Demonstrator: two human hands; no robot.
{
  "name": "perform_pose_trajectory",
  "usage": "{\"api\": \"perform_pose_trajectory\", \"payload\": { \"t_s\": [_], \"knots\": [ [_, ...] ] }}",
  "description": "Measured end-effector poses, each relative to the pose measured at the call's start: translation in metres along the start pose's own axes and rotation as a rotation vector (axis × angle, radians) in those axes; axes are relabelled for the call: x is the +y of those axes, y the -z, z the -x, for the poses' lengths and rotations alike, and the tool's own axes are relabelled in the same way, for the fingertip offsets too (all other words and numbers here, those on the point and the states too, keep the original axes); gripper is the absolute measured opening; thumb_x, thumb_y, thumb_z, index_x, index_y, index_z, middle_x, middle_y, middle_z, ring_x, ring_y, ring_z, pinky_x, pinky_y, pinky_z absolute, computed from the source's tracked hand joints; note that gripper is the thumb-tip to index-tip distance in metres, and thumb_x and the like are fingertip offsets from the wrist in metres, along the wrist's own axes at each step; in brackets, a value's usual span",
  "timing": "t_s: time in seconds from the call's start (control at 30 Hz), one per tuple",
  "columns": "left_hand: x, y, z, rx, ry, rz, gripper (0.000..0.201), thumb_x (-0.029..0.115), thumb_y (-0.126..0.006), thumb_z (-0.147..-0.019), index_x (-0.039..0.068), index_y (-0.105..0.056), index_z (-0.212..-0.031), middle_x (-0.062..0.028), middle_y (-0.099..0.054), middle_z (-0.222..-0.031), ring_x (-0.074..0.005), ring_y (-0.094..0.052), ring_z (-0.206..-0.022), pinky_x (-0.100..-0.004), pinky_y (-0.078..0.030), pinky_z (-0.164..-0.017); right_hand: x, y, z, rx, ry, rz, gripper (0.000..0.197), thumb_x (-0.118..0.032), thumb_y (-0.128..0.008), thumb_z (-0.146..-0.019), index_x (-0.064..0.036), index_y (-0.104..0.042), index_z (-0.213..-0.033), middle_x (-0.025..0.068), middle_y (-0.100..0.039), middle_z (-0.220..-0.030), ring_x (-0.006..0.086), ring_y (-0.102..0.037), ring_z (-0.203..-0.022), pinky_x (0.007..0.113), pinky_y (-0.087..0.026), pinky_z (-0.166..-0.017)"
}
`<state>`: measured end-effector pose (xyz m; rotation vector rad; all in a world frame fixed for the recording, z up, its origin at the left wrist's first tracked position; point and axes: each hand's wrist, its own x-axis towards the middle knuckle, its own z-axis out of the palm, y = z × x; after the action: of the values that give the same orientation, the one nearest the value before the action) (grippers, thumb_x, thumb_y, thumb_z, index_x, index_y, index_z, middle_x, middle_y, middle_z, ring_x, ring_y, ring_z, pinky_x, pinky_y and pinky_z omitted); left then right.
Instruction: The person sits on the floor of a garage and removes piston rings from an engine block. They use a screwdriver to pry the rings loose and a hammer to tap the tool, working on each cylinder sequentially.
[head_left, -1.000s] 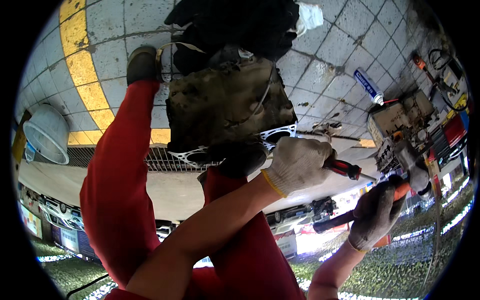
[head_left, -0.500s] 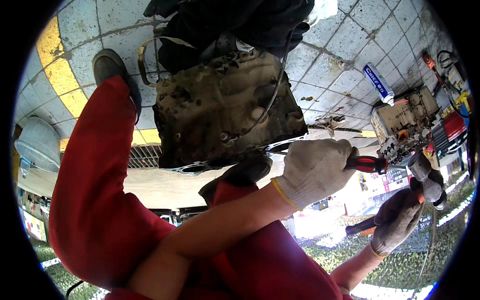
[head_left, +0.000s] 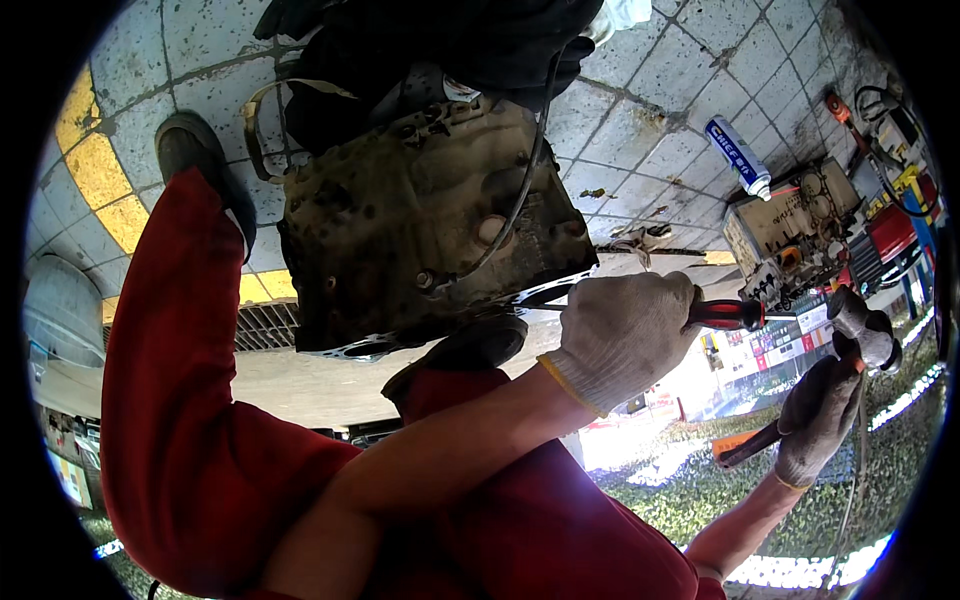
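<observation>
We see the left hand [head_left: 625, 335], gloved, clenched around a red-and-black tool handle [head_left: 728, 314]. Its shaft runs left toward the lower right edge of the grimy engine case [head_left: 425, 215], our landmark here, where a pale gasket [head_left: 545, 290] shows along the rim. The tip appears set at that seam, which would explain the level, sideways hold: pressed into the joint and not down onto the case.

The right hand [head_left: 825, 410], also gloved, is well to the right of the case and lower, fingers wrapped tight on a hammer [head_left: 800, 415] with an orange handle. The head points up and away from the case, raised clear of the tool handle, as one holds a hammer ready over a chisel or driver.

The case rests on the tiled floor between the person's red-clad legs [head_left: 200, 420], one shoe [head_left: 195, 150] just left of its upper corner, likely to steady it. A cable [head_left: 530, 160] drapes across its top. Right of the case and farther off lie a sealant tube [head_left: 738, 155] and another engine part [head_left: 790, 230].
</observation>
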<state>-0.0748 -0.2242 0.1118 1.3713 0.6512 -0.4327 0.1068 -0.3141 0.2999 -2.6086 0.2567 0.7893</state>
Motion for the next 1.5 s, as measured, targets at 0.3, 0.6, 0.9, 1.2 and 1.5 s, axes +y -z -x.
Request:
{"api": "perform_pose_trajectory", "payload": {
  "t_s": [0.3, 0.6, 0.9, 1.2, 1.5],
  "knots": [
    [-0.001, 0.002, 0.002, 0.024, 0.001, 0.047, 0.036, 0.045, -0.079, -0.094, 0.011, -0.074, -0.083, -0.009, -0.071, -0.068, -0.0275, -0.073, -0.061, -0.0425, -0.056, -0.055, -0.002, 0.01, -0.015, -0.123, -0.028, -0.023, 0.048, -0.053, -0.067, -0.112, -0.0055, -0.061, -0.11, -0.0066, -0.045, -0.068, 0.0018, -0.037, -0.046, 0.023, -0.026, -0.038],
    [0.0, 0.016, 0.003, -0.07, 0.04, 0.081, 0.03, 0.043, -0.082, -0.092, 0.013, -0.079, -0.096, -0.0089, -0.075, -0.075, -0.0275, -0.077, -0.069, -0.0424, -0.057, -0.06, -0.003, 0.008, -0.022, -0.182, 0.059, 0.099, 0.048, -0.055, -0.059, -0.114, -0.0108, -0.057, -0.095, -0.0058, -0.044, -0.061, 0.0029, -0.035, -0.04, 0.024, -0.024, -0.031],
    [-0.002, 0.0, 0.006, -0.043, -0.008, 0.05, 0.027, 0.041, -0.081, -0.094, 0.014, -0.079, -0.092, -0.0066, -0.074, -0.072, -0.0259, -0.075, -0.062, -0.0427, -0.056, -0.055, -0.018, -0.017, -0.017, -0.209, 0.057, 0.444, 0.048, -0.058, -0.067, -0.109, -0.0113, -0.06, -0.102, -0.0068, -0.046, -0.061, 0.0029, -0.039, -0.041, 0.024, -0.032, -0.034],
    [-0.003, 0.014, -0.004, -0.05, 0.057, 0.098, 0.029, 0.042, -0.08, -0.094, 0.013, -0.079, -0.094, -0.0085, -0.075, -0.075, -0.0266, -0.076, -0.066, -0.0419, -0.057, -0.058, -0.003, 0.028, -0.027, -0.261, 0.052, 0.226, 0.044, -0.051, -0.06, -0.115, -0.0095, -0.057, -0.103, -0.0043, -0.046, -0.063, 0.003, -0.034, -0.04, 0.024, -0.024, -0.032],
    [0.002, 0.02, -0.003, -0.094, 0.074, 0.072, 0.029, 0.042, -0.08, -0.094, 0.013, -0.08, -0.095, -0.0089, -0.076, -0.077, -0.0278, -0.077, -0.068, -0.0424, -0.057, -0.058, -0.013, 0.024, -0.037, -0.31, -0.062, 0.11, 0.047, -0.052, -0.063, -0.114, -0.0095, -0.058, -0.095, -0.0052, -0.046, -0.058, 0.0035, -0.037, -0.036, 0.023, -0.029, -0.03]
  ]
}}
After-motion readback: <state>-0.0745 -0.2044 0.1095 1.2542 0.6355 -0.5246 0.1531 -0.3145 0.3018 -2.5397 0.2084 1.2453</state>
